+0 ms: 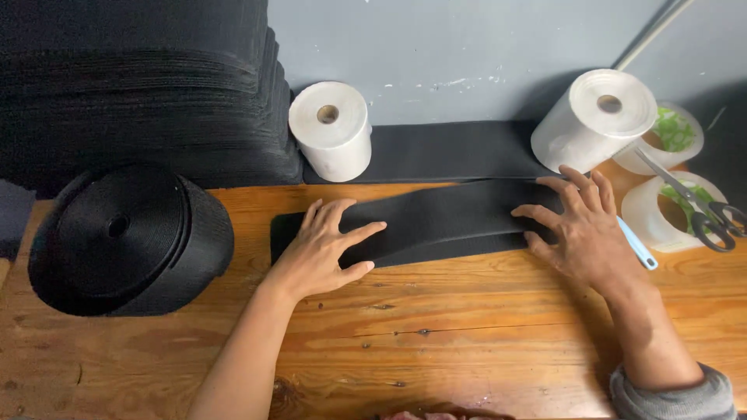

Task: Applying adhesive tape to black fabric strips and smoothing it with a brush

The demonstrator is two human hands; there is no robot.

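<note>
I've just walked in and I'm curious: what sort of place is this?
Probably a small sewing or strap-making workshop: a wooden workbench, a big roll of black webbing, stacked black strips and scissors.

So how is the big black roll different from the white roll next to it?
The black roll is black webbing, wide and flat like a wheel, and leans on the wooden table. The white roll is white, smaller across, taller like a drum, and sits against the grey wall. The left hand is nearer the black roll, but touches neither; it presses on the black strip. Both rolls have a hole in the middle.
</note>
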